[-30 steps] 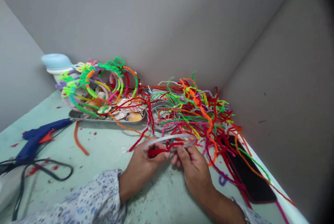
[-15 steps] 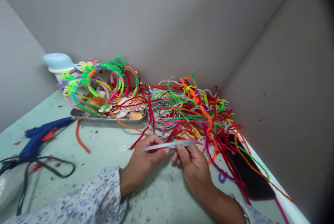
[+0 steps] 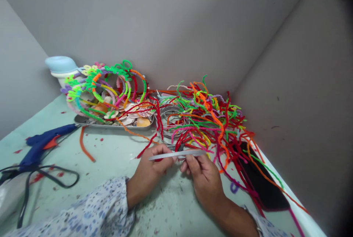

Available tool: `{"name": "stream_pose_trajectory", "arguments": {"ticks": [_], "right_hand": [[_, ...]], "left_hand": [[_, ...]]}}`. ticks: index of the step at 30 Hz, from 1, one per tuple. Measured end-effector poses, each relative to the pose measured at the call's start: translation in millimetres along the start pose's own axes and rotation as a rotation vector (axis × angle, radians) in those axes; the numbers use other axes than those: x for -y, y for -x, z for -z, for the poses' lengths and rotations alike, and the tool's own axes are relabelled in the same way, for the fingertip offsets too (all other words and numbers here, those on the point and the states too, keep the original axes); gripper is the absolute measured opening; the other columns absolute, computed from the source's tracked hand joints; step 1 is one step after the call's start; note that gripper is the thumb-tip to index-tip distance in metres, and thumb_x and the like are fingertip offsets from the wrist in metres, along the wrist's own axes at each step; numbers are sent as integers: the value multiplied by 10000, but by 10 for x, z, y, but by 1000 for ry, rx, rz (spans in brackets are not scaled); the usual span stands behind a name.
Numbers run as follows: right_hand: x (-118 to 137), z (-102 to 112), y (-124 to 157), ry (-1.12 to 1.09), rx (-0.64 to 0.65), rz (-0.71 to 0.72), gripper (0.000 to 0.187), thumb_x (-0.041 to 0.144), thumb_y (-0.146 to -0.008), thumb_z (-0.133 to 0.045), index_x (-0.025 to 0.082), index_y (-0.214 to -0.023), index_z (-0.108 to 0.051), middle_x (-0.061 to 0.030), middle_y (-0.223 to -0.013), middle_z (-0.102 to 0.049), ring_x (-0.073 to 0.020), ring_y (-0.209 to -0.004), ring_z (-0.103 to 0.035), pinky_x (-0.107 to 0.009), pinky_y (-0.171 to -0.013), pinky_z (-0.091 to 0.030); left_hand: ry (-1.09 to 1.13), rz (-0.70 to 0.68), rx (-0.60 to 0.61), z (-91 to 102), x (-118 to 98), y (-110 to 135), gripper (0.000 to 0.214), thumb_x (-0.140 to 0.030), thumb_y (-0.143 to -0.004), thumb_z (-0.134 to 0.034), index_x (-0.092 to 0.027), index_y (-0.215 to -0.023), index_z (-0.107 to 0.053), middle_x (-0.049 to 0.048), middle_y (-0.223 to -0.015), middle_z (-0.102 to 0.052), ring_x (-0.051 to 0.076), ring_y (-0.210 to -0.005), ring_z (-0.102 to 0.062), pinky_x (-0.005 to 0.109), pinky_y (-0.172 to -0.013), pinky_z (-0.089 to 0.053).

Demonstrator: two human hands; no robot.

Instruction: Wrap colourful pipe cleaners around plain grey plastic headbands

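My left hand (image 3: 151, 165) pinches a thin grey band (image 3: 176, 154) between thumb and fingers near its left part. The band looks almost edge-on and nearly level, so its full shape cannot be told. On its right part, the thumb and fingers of my right hand (image 3: 205, 178) are closed. A bit of red shows beside my left thumb, too small to name. Just beyond my hands lie several silver wire rings (image 3: 162, 128), partly under a tangled heap of coloured pipe cleaners (image 3: 209, 110).
Pipe-cleaner-wrapped hoops (image 3: 95, 89) stand on a metal tray (image 3: 127, 128) of seashells (image 3: 128, 119), beside a blue-lidded container (image 3: 62, 66). A blue glue gun (image 3: 41, 148) and its black cord lie left. At right, a dark phone (image 3: 261, 181) lies under pipe cleaners. Grey walls enclose the table.
The band has shifted very slightly left in my hands, and my left fingers have moved a little. Everything on the table stays where it was.
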State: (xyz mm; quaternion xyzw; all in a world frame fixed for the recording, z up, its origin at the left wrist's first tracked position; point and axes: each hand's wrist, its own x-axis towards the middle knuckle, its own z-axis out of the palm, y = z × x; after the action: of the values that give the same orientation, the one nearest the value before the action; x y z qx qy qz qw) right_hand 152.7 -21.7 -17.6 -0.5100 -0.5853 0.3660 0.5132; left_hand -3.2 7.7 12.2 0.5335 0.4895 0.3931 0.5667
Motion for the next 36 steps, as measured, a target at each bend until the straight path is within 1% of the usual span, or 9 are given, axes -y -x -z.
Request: {"name": "stream_pose_trajectory", "arguments": {"ticks": [5,11,17,20,22,25,27,31,36], "right_hand": [[-7,-3,20,30,4,35,257,316,-958,-456,200,-783,-603,28,-641,-610,-104,-582,-554,-217,-573,-438],[-4,-4,30,-1,19,67,182,290,-960,-453,219,-982,-619,25,-674,-615,-123,-615,-580,-245,-601,-459],[10,8,46,-17,33,85,170,260,-951,-456,230,-997,-617,18,-709,-615,-135,-652,-596,-261,-641,-475],[7,17,53,6,38,109,174,253,-944,-456,231,-1004,-618,15,-707,-619,-140,-658,-599,-267,-656,-478],[7,18,51,12,29,88,169,267,-942,-464,224,-966,-625,11,-700,-622,-139,-647,-596,-259,-640,-478],[9,10,35,-18,-6,0,182,314,-943,-473,211,-924,-622,7,-684,-626,-137,-623,-594,-245,-602,-483],[14,2,20,-50,-30,-47,194,341,-942,-477,206,-943,-616,7,-673,-626,-137,-619,-598,-238,-591,-489],[40,-7,-17,-63,-46,-76,219,368,-936,-484,196,-948,-619,5,-667,-631,-133,-613,-598,-226,-579,-490],[73,-4,-59,-73,-78,-103,250,391,-924,-490,185,-881,-625,4,-642,-615,-135,-590,-591,-229,-556,-483]], "left_hand": [[6,-14,3,4,11,-4,154,-232,-749,-573,-167,-615,-531,-44,-506,-462,87,-462,-362,217,-447,-275],[43,-30,21,4,19,-4,102,-215,-712,-595,-170,-639,-541,-43,-523,-472,90,-477,-363,222,-462,-269],[38,-60,37,13,51,-8,214,-321,-816,-570,-167,-669,-544,-37,-543,-465,91,-488,-352,226,-472,-261],[4,-74,37,12,45,-3,238,-331,-822,-571,-171,-650,-532,-37,-548,-457,96,-501,-364,230,-484,-275],[0,-82,26,3,37,-4,227,-321,-804,-593,-174,-643,-527,-38,-554,-455,99,-513,-370,231,-491,-282],[-29,-65,-15,-10,35,-10,217,-306,-794,-615,-174,-647,-523,-39,-570,-456,100,-530,-381,226,-503,-298],[-19,-71,-13,-11,40,-11,173,-314,-815,-599,-175,-725,-549,-34,-628,-491,101,-554,-412,220,-522,-331],[-12,-147,-21,-7,53,5,104,-281,-840,-578,-187,-883,-580,-12,-777,-567,111,-651,-491,213,-584,-387],[-134,-254,-18,-12,78,32,67,-233,-823,-606,-180,-862,-619,11,-814,-607,143,-759,-552,242,-687,-432]]}}
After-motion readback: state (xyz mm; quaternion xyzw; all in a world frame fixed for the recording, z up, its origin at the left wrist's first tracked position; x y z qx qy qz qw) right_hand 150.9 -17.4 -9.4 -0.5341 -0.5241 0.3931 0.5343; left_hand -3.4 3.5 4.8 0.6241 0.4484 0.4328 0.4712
